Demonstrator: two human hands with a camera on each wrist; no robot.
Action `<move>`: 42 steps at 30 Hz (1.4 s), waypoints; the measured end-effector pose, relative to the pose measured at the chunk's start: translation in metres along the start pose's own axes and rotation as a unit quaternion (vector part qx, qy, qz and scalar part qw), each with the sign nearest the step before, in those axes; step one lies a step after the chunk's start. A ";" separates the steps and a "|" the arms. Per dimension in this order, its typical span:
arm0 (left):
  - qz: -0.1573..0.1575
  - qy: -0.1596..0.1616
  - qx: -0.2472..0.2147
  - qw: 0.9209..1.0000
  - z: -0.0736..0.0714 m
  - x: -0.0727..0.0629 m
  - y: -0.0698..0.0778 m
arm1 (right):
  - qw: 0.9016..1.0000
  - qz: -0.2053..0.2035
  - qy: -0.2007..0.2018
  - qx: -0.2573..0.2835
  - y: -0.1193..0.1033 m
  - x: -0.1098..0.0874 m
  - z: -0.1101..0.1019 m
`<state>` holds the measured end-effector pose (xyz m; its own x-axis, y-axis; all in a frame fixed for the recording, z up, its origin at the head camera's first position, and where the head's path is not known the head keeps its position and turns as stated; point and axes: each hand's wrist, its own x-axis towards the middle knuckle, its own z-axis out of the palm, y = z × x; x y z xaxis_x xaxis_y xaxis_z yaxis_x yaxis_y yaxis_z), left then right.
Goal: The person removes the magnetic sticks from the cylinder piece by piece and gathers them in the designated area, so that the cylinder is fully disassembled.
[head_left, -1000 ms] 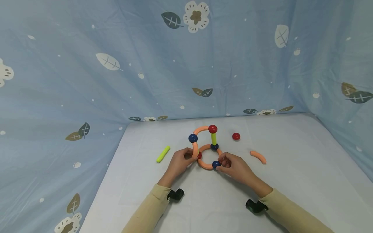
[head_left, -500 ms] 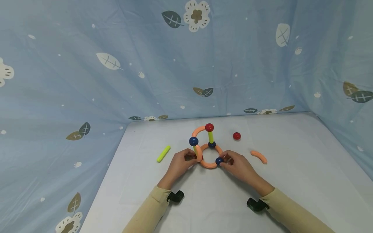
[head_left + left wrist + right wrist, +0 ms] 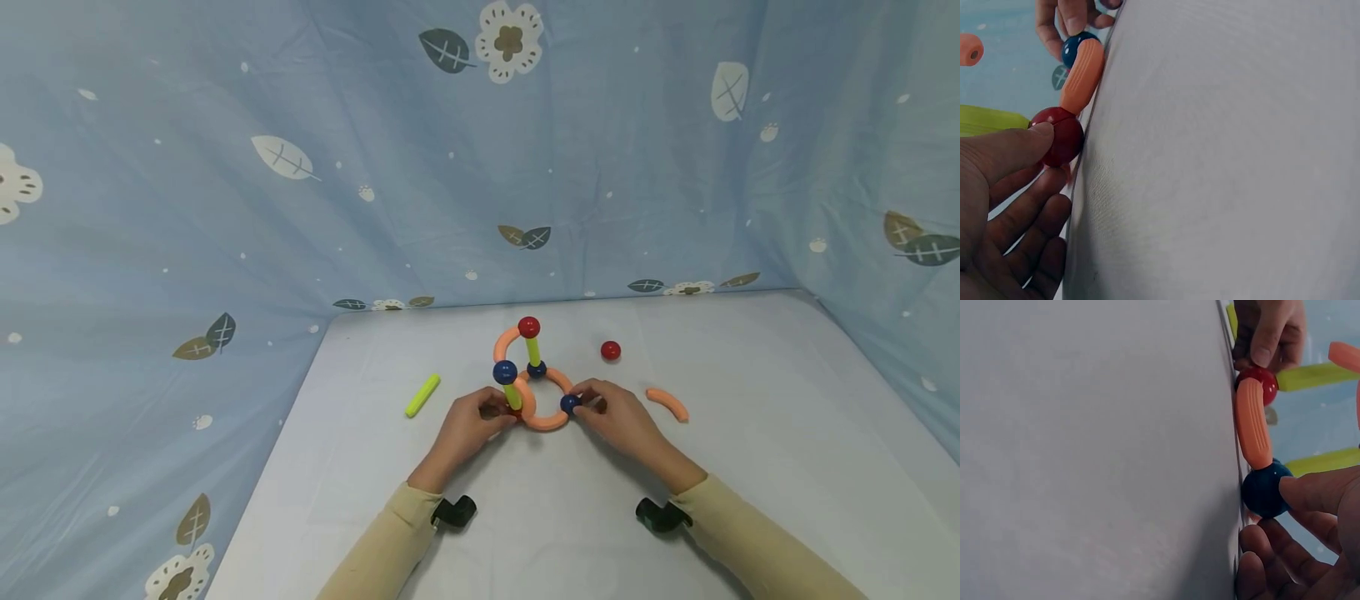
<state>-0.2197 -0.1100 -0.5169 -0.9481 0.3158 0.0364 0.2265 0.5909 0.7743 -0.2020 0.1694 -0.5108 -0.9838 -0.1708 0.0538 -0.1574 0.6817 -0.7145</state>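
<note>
The ball-and-stick model (image 3: 536, 369) had turned, mid-frame. Left hand (image 3: 468, 425) pinched a red ball (image 3: 1066, 140), right hand (image 3: 621, 418) a blue ball (image 3: 1263, 490); uneven pulling risked separation.

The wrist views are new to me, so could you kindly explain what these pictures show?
There is no machine, only a person's left hand and right hand, both bare. The head view is taken from the person's head, looking forward and down; each wrist view is taken from that wrist, up close. The left hand pinches a red ball and the right hand a blue ball, both part of a frame of balls and rods. Loose on the white table lie a green rod, a second red ball and an orange curve.
</note>
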 end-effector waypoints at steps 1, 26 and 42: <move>-0.001 -0.001 0.002 1.000 0.000 0.000 0.001 | 1.000 0.001 0.001 0.001 0.001 0.001 0.000; 0.021 -0.008 -0.009 1.000 0.011 -0.005 0.005 | 1.000 0.013 0.014 0.021 0.009 0.019 -0.002; 0.011 -0.009 -0.019 1.000 0.011 -0.006 0.006 | 1.000 0.019 0.011 0.018 0.011 0.020 -0.001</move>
<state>-0.2106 -0.1005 -0.5195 -0.9385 0.3428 0.0423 0.2385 0.5544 0.7973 -0.2236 0.1744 -0.5166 -0.9907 -0.1299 0.0407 -0.1172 0.6616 -0.7406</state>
